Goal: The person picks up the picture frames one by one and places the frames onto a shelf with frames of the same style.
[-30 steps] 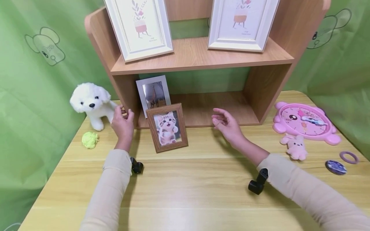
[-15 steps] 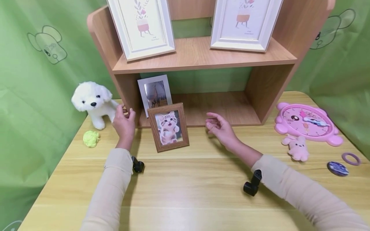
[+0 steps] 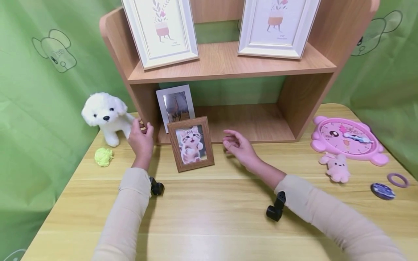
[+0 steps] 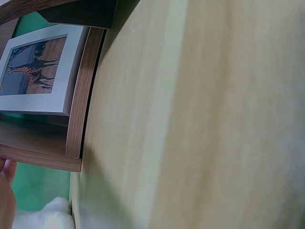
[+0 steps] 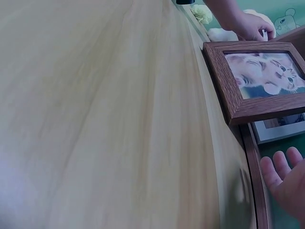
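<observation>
Light was bright and even, falling from above; the pale wooden table (image 3: 209, 217) carried a soft glare below both forearms. Short shadows lay under the right hand (image 3: 240, 148). The head view bowed at its edges. Both wrist views were smeared and soft, the right hand's fingers (image 5: 281, 171) blurred.

From my head view the two white frames on the upper shelf (image 3: 225, 61) are cut off at the top edge, and my left hand (image 3: 141, 139) covers the foot of the shelf's side panel. My left wrist view catches only a sliver of that hand at its left edge, with a blurred white patch below it. My right wrist view crops my right hand (image 5: 286, 183) at the corner, and the grey frame (image 5: 279, 128) sits mostly behind the cat frame (image 5: 259, 78).
</observation>
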The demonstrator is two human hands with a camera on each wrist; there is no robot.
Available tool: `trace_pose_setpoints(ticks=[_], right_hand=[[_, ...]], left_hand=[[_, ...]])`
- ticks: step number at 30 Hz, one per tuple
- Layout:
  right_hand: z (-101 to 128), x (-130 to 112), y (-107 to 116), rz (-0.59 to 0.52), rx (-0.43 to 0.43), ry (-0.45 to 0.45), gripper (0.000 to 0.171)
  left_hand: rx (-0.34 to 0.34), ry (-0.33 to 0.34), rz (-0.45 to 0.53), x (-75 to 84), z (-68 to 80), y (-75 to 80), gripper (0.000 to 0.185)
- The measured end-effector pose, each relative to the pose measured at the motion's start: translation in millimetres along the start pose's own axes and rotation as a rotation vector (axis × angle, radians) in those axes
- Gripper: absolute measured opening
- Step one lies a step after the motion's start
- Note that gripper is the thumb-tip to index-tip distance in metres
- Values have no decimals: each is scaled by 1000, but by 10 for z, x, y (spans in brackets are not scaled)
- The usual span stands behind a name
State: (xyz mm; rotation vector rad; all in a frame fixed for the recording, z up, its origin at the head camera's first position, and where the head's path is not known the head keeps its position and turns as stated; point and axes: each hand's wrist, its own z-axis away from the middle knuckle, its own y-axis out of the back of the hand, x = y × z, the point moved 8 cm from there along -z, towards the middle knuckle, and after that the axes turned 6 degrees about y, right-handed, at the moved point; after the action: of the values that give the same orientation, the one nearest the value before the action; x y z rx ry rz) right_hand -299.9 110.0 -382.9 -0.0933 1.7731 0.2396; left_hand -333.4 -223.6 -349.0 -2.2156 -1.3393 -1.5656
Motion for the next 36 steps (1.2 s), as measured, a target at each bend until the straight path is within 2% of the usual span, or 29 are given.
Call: trace_pose_setpoints(ticks=[17,36], right_hand=[[-48,51,-272,-37,-56,-30,47],[-137,104,-400,-31,-115,-91,48]], left_hand=[[9,-13,2,-8,-2,-3,26],[14,-24,4,-1,-3,-4,26]])
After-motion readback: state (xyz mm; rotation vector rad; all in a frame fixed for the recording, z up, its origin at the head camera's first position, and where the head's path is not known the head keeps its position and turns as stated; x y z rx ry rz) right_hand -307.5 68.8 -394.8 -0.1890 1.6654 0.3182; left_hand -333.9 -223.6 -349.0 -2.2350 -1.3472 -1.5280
